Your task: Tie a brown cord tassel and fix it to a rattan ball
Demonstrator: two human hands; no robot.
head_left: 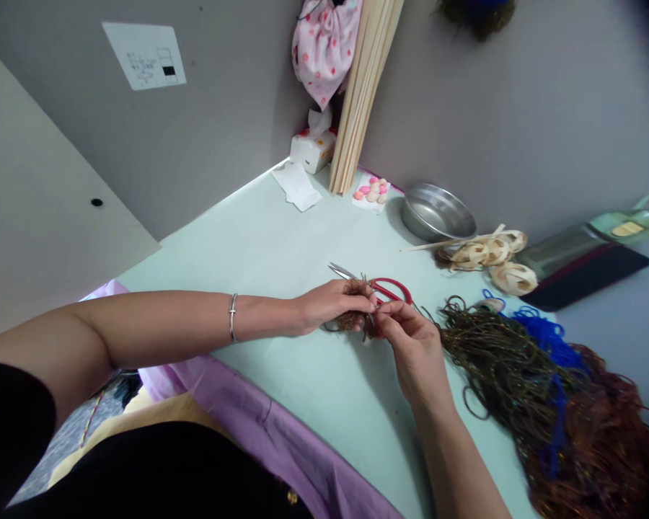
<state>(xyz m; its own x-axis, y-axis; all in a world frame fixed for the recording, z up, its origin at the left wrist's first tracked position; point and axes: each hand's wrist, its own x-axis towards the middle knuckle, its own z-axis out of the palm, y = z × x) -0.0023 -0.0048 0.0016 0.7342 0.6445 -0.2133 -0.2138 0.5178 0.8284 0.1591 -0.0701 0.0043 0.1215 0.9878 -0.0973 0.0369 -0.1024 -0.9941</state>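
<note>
Left hand and right hand pinch one small brown tuft, while the fibre heap beside them seems largely unworked.

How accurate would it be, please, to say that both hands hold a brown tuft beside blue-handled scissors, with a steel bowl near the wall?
Not quite: the scissors have red handles, not blue, as the head view shows. The rest stands: the left hand and right hand hold the brown tuft beside the scissors, and the steel bowl sits near the wall.
</note>
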